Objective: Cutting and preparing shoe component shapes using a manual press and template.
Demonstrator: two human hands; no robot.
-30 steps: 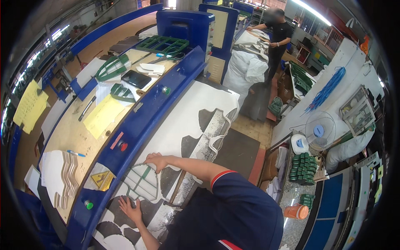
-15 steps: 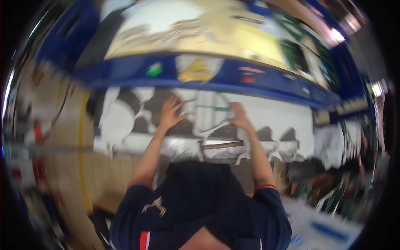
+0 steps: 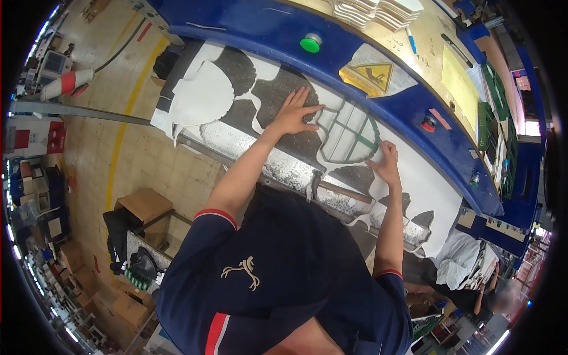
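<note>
A cutting die (image 3: 346, 135) with a curved metal outline and green cross bars lies on a white sheet (image 3: 408, 160) over a dark board (image 3: 245, 115). To its left, my left hand (image 3: 290, 115) rests over the dark board, fingers spread, its thumb and index tips by the die's edge. My right hand (image 3: 387, 163) is at the die's right side, thumb and fingers apart at the rim; whether they press on it cannot be seen. Shaped gaps in the sheet show the board. A rounded white cut piece (image 3: 203, 93) lies on the left end.
A blue machine beam (image 3: 284, 38) with a green button (image 3: 310, 42) and a red button (image 3: 428, 123) spans just beyond the die. Stacked white pieces (image 3: 378, 12) sit on top. A cardboard box (image 3: 145, 204) stands at left; another person (image 3: 488, 299) is at far right.
The view has turned and sharpened, so bench and machine now run slanting down to the right. Both hands stay beside the die, left fingers still spread.
</note>
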